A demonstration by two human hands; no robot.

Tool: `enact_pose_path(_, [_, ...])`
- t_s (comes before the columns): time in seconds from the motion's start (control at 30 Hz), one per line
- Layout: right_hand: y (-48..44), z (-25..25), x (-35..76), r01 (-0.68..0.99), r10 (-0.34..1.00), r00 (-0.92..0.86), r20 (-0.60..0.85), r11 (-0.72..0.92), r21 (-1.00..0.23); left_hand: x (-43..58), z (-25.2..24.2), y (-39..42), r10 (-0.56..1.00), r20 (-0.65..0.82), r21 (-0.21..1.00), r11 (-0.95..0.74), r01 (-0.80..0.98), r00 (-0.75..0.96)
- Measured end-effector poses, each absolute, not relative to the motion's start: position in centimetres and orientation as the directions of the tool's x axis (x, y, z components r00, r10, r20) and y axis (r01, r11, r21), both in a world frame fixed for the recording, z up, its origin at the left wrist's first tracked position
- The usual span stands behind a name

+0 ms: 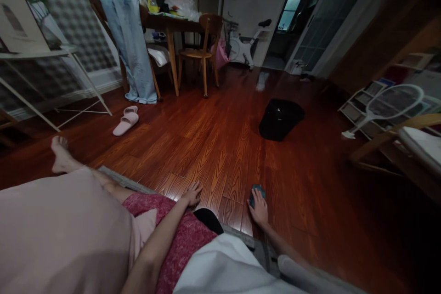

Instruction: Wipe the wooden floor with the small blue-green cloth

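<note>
My right hand reaches out over the wooden floor, its fingers lying over a small dark blue-green cloth. The cloth is pressed on the boards and partly covered by the fingers; its exact kind is hard to make out in the dim light. To the left, my left hand lies palm down with its fingers apart and nothing in it. It rests by the near edge of the floor, beside the red patterned shorts. A black rounded object shows just behind it.
A black trash bin stands on the floor ahead. Pink slippers lie at the left. Further back are a wooden chair, jeans hung over another chair, and an exercise bike. An electric swatter stands at the right.
</note>
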State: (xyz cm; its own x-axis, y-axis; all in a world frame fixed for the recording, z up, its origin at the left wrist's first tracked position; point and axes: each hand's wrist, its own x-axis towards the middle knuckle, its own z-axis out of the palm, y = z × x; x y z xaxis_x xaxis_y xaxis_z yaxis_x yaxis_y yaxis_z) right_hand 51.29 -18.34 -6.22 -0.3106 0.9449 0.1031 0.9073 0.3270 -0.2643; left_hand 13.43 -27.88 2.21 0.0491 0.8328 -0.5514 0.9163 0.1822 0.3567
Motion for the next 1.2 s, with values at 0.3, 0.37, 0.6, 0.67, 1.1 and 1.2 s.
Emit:
enact_pose_path(0.3, [-17.2, -7.0, 42.6, 0.927, 0.955, -0.257, 0.146, 0.287, -0.243, 13.1, 1.2, -27.7, 0.841, -0.538, 0.363, 0.163, 0.917, 0.063])
enact_pose_path(0.37, [-19.3, -7.3, 41.8, 0.858, 0.887, -0.439, 0.142, 0.461, -0.225, 13.1, 1.2, -27.7, 0.841, -0.537, 0.369, 0.166, 0.914, 0.063])
enact_pose_path(0.6, [-22.5, -7.3, 49.2, 0.696, 0.721, -0.689, 0.07, 0.686, -0.21, 13.3, 1.7, -27.8, 0.842, -0.537, 0.367, 0.18, 0.912, 0.05])
enact_pose_path(0.67, [-21.4, -7.3, 52.2, 0.79, 0.813, -0.574, 0.095, 0.581, -0.197, 13.3, 1.7, -27.9, 0.841, -0.538, 0.375, 0.181, 0.909, 0.055])
enact_pose_path(1.1, [-18.7, -6.8, 41.4, 0.879, 0.909, -0.394, 0.137, 0.416, -0.234, 13.4, 1.9, -27.8, 0.837, -0.545, 0.339, 0.174, 0.924, 0.043])
enact_pose_path(1.2, [-21.5, -6.2, 39.6, 0.728, 0.758, -0.642, 0.114, 0.649, -0.221, 13.3, 1.6, -27.8, 0.842, -0.537, 0.343, 0.173, 0.923, 0.042])
